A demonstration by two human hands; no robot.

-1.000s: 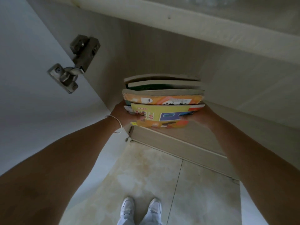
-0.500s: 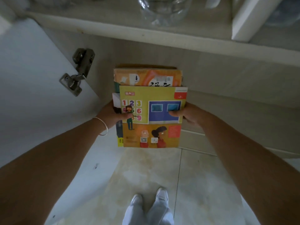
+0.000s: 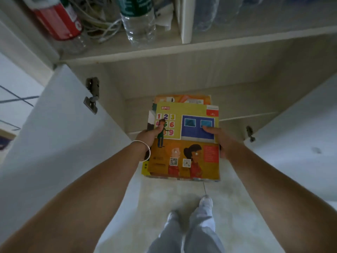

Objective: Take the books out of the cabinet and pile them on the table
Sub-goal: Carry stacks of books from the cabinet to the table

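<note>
Clearly, the stack of books (image 3: 184, 141) was held level in front of the open cabinet (image 3: 182, 83), clear of its lower compartment and above the tiled floor (image 3: 164, 194), with the left hand (image 3: 148, 136) and the right hand (image 3: 218, 137) clamped on opposite side edges, each thumb pressed flat on the yellow top cover and the fingers curled out of sight beneath. Thin, glossy covers of uneven size were judged likely to slide and sag, so a firm grip at mid-length under the lowest book was judged wise. Bottles (image 3: 138, 21) and cables (image 3: 98, 21) were seen on the upper shelf (image 3: 182, 50) between open white doors (image 3: 54, 134); no bench was in view.
</note>
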